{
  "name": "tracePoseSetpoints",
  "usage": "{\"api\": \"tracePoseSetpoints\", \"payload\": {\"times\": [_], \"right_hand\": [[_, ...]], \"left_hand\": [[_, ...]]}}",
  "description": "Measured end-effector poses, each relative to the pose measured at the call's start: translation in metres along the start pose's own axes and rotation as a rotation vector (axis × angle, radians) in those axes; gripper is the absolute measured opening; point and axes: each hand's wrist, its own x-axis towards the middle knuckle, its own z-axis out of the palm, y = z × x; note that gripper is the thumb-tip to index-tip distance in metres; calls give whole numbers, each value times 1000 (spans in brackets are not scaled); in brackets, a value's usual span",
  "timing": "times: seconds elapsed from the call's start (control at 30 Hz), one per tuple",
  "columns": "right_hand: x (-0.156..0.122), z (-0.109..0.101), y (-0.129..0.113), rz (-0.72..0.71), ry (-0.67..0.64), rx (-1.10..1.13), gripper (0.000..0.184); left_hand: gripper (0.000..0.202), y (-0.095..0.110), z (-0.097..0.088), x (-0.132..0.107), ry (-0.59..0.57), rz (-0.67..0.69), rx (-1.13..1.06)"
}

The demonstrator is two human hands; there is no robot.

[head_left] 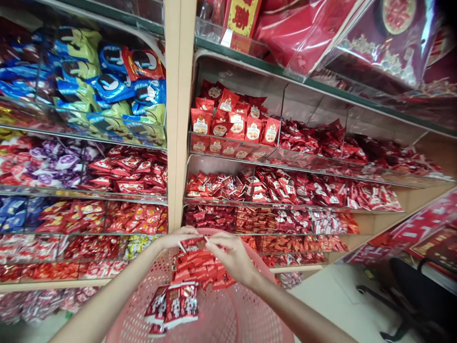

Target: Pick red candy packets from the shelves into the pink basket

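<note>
Both hands meet over the far side of a pink perforated plastic basket (pixel 135 314). Between them is a small red candy packet (pixel 193 244), pinched at its left end by my left hand (pixel 180 237) and at its right end by my right hand (pixel 230 252). Just below the hands, a pile of red packets (pixel 200 267) lies in the basket. Nearer to me in the basket sit several dark red packets with white edges (pixel 174 302). The fingertips of my left hand are partly hidden behind the packet.
Ahead, shelves hold clear bins of red packets (pixel 235 124), with blue and green packets (pixel 110 85) and purple sweets (pixel 57 162) at left. A wooden post (pixel 176 119) divides the shelving. A black wheeled chair (pixel 417 290) stands on the floor at right.
</note>
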Motion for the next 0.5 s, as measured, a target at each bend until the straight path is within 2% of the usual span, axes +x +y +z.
{"api": "tracePoseSetpoints", "payload": {"times": [0.1,0.2,0.27,0.4,0.5], "right_hand": [[-21,11,18,131,-70,60,25],[-36,17,46,333,-143,187,28],[-46,20,67,482,-237,250,28],[-65,27,103,710,-477,221,17],[-74,36,117,813,-505,218,12]], "left_hand": [[45,2,0,1,8,34,138],[46,6,0,0,-9,41,188],[46,7,0,0,-6,31,190],[46,10,0,-1,0,17,180],[47,12,1,-2,-15,7,173]]}}
